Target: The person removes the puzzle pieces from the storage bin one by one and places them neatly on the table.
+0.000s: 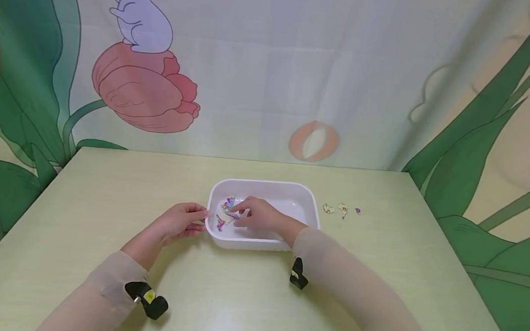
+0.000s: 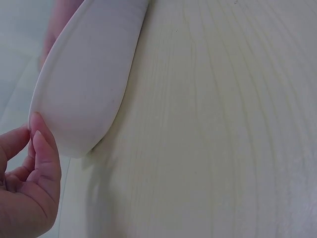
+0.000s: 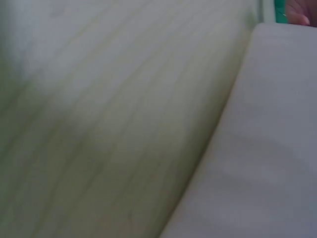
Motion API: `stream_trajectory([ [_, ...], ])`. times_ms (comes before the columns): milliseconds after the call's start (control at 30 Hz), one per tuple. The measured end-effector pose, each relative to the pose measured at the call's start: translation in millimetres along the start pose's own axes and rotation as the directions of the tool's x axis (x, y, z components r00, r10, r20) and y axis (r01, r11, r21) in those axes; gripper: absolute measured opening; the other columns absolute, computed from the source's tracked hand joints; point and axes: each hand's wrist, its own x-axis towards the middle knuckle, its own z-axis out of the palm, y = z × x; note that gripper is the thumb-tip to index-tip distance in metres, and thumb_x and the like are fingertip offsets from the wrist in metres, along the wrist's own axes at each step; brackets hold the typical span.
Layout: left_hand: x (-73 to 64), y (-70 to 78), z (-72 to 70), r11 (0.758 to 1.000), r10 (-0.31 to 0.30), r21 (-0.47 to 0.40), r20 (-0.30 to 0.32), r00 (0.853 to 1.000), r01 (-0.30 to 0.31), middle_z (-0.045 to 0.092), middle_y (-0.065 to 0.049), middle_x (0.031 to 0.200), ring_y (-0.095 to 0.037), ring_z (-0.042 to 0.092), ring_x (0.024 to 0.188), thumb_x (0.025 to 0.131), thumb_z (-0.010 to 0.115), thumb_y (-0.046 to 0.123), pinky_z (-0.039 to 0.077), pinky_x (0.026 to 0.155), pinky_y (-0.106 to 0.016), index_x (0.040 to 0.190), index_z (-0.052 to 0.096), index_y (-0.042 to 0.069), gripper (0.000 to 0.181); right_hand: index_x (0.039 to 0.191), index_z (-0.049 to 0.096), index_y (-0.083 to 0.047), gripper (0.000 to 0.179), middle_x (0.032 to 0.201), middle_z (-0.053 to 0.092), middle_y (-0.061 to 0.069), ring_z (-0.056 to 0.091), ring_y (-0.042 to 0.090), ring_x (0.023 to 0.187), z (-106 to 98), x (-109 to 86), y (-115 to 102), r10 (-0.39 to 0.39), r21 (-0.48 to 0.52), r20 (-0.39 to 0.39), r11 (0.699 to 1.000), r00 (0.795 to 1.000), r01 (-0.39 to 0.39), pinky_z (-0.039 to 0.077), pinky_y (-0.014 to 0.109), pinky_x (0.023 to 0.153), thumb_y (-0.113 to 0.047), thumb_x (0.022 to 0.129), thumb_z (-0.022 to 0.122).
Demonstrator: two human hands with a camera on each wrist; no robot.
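A white rectangular tray (image 1: 260,244) sits on the table with a cluster of small, flat, colourful cut-out pieces (image 1: 225,218) at its left end. At the tray's left rim, my left hand (image 1: 180,222) pinches the edge between thumb and fingers. The left wrist view shows that hand (image 2: 34,183) close up against the tray's wall (image 2: 84,79). My right hand (image 1: 264,217) reaches over the tray's front side, its index finger stretched toward the pieces and its thumb apart below. In the right wrist view the tray's outer side (image 3: 257,148) hides most of the hand's work.
Three small cut-out pieces lie to the right of the tray: a pale one (image 1: 328,208), another pale one (image 1: 343,210) and a tiny purple one (image 1: 358,210). The pale wooden table (image 1: 220,294) ends at a printed curtain (image 1: 252,83) behind.
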Motion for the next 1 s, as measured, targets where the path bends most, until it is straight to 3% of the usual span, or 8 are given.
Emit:
stream_trajectory([
  [267,-3.3,2.3,-0.4,1.0,0.014,-0.013,0.019,1.0,-0.014,0.059,-0.01,0.093,-0.017,0.061,0.077,0.097,0.052,0.019,0.053,0.07,-0.026,0.122,0.045,-0.009,0.038,0.116,0.067,-0.013,0.04,0.087,0.049,-0.002,0.046,0.011,0.081,15.2,8.4,-9.1,-0.023,-0.224,0.02,0.974,1.0,0.027,0.039,0.021,0.07,-0.025,0.079,0.075],
  [500,-3.2,1.0,-1.2,0.999,0.018,-0.027,0.026,1.0,-0.018,0.059,-0.007,0.09,-0.015,0.061,0.076,0.097,0.052,0.018,0.053,0.069,-0.025,0.123,0.044,-0.01,0.039,0.094,0.073,-0.017,0.02,0.085,0.05,-0.005,0.047,0.009,0.075,17.7,10.4,-20.0,0.028,-0.385,-0.015,0.922,1.0,-0.031,0.038,0.02,0.064,-0.033,0.081,0.072],
  [700,-2.3,0.0,-1.0,0.999,0.017,-0.036,0.022,1.0,-0.017,0.059,-0.006,0.088,-0.014,0.061,0.075,0.097,0.052,0.018,0.053,0.067,-0.024,0.122,0.044,-0.009,0.038,0.101,0.074,-0.016,0.02,0.085,0.054,-0.007,0.049,0.008,0.076,16.7,10.3,-19.5,0.027,-0.38,-0.017,0.925,0.999,-0.032,0.042,0.02,0.068,-0.026,0.083,0.069],
  [900,-1.5,0.6,-0.6,1.0,0.014,-0.028,0.016,1.0,-0.013,0.059,-0.007,0.089,-0.015,0.061,0.076,0.096,0.053,0.018,0.053,0.068,-0.025,0.122,0.045,-0.009,0.038,0.094,0.075,-0.015,0.014,0.084,0.059,-0.005,0.054,0.009,0.079,11.4,7.8,-13.2,0.035,-0.298,-0.089,0.953,0.995,-0.061,0.045,0.023,0.076,-0.021,0.088,0.064],
  [1000,-1.8,0.9,0.1,1.0,0.012,-0.026,0.013,1.0,-0.012,0.059,-0.007,0.088,-0.015,0.061,0.076,0.097,0.053,0.018,0.053,0.068,-0.025,0.121,0.046,-0.009,0.037,0.096,0.074,-0.012,0.017,0.085,0.059,-0.004,0.053,0.01,0.079,7.6,5.3,-8.8,0.01,-0.261,-0.05,0.965,0.999,-0.022,0.045,0.023,0.075,-0.024,0.085,0.069],
])
